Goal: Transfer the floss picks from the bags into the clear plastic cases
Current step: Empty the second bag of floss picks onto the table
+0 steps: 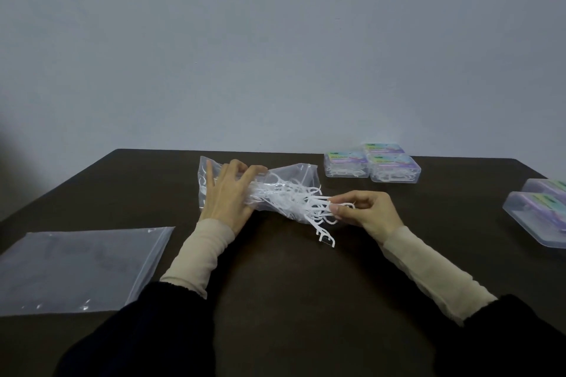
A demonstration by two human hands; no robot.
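left hand (228,197) flat, fingers spread, pressing crinkly clear bag (284,174) on dark matte worktop (275,269). right hand (364,211) pinching thin white floss picks (294,199) spilling from bag mouth in a tangle. 3 lidded clear cases (372,164) w/ picks at far edge, 2 more cases (542,214) right. flat empty bag (76,269) near left. plain grey wall (275,40) behind.
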